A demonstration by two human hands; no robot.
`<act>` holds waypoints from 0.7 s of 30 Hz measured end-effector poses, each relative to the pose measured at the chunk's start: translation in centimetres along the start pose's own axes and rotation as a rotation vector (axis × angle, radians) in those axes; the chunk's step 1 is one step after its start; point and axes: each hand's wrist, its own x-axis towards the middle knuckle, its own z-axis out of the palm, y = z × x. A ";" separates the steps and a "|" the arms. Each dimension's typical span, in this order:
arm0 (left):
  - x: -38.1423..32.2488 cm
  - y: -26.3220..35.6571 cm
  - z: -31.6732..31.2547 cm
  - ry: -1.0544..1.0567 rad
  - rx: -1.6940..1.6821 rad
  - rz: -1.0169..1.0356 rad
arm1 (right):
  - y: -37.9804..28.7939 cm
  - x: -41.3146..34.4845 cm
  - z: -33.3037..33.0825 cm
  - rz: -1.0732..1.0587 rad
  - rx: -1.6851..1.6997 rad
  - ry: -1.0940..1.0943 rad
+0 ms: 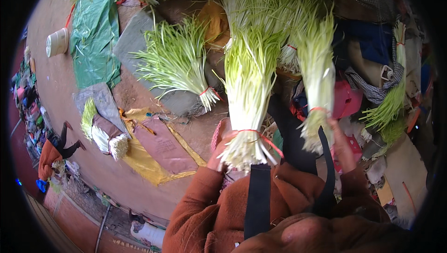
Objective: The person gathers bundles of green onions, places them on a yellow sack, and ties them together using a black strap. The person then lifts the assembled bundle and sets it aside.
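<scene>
Two bundles of pale green, long-leaved stalks, perhaps garlic chives, are held up before me. My left hand (220, 148) grips the nearer bundle (247, 102) close to its white cut ends, where a red tie rings it. Around the base of the other bundle (317, 74) is my right hand (340, 141), slightly blurred; this bundle too has a red tie. Beyond them lies a large pile of similar stalks (260, 5). A loose-leaved bundle with a red tie (181, 60) rests on a grey slab to the left.
At left are a green plastic sheet (94, 40), a white tub (57, 42), a wrapped bundle (104, 132) and a yellow sack (150, 165). A pink plastic container (345, 99) stands at right. Another person (49, 158) is far off at lower left.
</scene>
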 end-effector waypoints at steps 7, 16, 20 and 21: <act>-1.8 -2.7 3.1 -0.248 -0.206 -0.254 | 8.6 -3.4 6.8 0.171 -0.204 -0.205; -3.5 -8.6 2.1 -0.288 -0.230 -0.031 | 10.6 -6.4 7.1 0.185 -0.197 -0.071; -3.0 -10.3 3.3 -0.344 -0.325 0.111 | 9.4 -6.8 6.7 0.184 -0.228 -0.234; -3.1 -10.7 3.7 -0.389 -0.409 0.127 | 9.3 -7.0 6.6 0.159 -0.220 -0.213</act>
